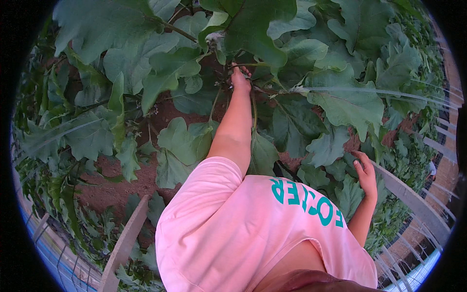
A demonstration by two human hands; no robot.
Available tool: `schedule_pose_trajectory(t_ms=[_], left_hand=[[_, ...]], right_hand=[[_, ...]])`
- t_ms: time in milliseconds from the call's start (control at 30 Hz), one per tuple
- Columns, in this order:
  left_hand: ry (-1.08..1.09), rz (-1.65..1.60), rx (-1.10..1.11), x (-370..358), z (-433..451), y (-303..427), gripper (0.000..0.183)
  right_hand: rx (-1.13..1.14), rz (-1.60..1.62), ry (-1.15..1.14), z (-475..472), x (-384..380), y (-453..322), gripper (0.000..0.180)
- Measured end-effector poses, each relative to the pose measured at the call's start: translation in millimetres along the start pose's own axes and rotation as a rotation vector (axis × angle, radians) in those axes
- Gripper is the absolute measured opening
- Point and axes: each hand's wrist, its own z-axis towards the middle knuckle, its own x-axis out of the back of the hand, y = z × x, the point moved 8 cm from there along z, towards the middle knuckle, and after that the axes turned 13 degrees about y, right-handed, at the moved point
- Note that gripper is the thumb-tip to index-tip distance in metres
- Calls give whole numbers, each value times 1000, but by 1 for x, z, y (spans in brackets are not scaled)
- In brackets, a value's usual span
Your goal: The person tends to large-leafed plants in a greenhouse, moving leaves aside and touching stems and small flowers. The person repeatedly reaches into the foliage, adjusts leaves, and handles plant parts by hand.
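Note:
My left hand point(241, 79) reaches deep into the middle of an eggplant plant point(215, 47), its arm stretched out straight ahead. Leaf stalks and shade partly cover its fingers, so I cannot tell whether they grip anything. A thin stalk point(255, 64) crosses at the fingertips, and small pale flowers point(230, 86) show beside the wrist. Over the hand hangs a broad lobed leaf point(261, 33). My right hand point(366, 174) is held out at my right side, fingers apart with nothing in them. It is near eggplant leaves point(328, 144) and a grey post point(412, 199).
Pale strings point(365, 89) run from the plant towards the right edge. Another grey post point(126, 241) slants at lower left. Reddish-brown soil point(116, 189) shows between leaves. Wire mesh point(73, 270) lines the lower left rim. Far right, a person point(432, 169) is partly visible.

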Motion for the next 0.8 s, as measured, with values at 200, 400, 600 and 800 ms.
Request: schedule_pose_trajectory(t_ms=[200,400,600,800], left_hand=[[406,-112,-165,5,-5,19,46],[461,-292,-6,-5,14,14,30],[361,-147,95,20,28,-1,15],[242,776,-217,73,67,32,20]], right_hand=[[57,-59,9,4,-8,-1,28],[105,-171,36,5,-9,10,28],[144,-197,51,-2,-17,19,27],[192,-135,36,-1,-25,11,24]])
